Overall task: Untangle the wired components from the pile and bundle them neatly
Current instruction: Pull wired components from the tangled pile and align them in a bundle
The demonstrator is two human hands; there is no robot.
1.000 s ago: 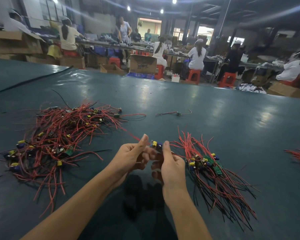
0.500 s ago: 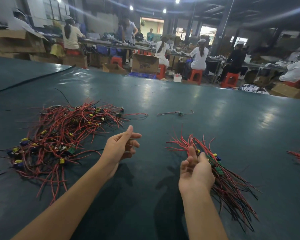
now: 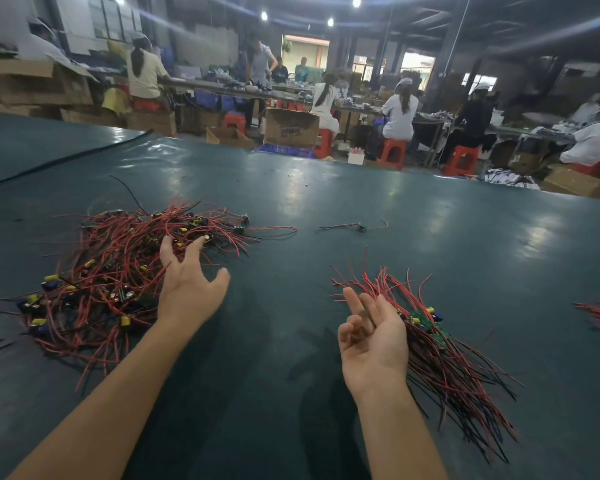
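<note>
The tangled pile of red and black wired components [image 3: 111, 271] lies forward-left, nearest the spread, empty left hand [image 3: 191, 292]; the loosely open right hand [image 3: 374, 336] sits well apart.

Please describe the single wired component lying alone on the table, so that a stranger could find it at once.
Take the dark green table. Beyond the gap between the tangled pile at left and the straightened bundle at right lies the lone component. It is one small part with a few thin wires, touching nothing.
</note>
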